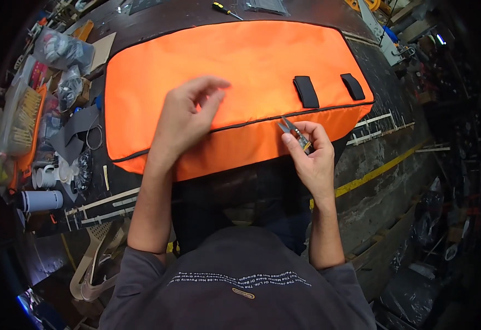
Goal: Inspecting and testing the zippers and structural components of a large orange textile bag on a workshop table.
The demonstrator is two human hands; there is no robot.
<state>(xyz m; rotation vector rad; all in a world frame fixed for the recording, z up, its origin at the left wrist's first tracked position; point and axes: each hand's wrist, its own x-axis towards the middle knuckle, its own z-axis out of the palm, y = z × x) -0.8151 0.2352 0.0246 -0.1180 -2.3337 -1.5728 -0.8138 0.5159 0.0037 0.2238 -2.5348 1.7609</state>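
A large orange fabric bag (240, 66) with black piping along its edges lies across the table in front of me. Over its top panel, left of the middle, is my left hand (188, 113); its thumb and fingers are bent and apart, slightly blurred, with nothing visible between them. My right hand (313, 154) is closed around a small pair of thread snips (294, 131) at the bag's near edge. The snips' blades are parted, their tips close to the piped seam. Two black webbing loops (306, 92) stand on the bag's right part, beyond the snips.
A yellow-handled screwdriver (227, 10) rests on the dark table (152, 23) behind the bag. Crowding the left side are a clear plastic box (23, 118), plastic-wrapped items and a white cylindrical container (41, 201). A beige chair (89, 264) stands at the lower left.
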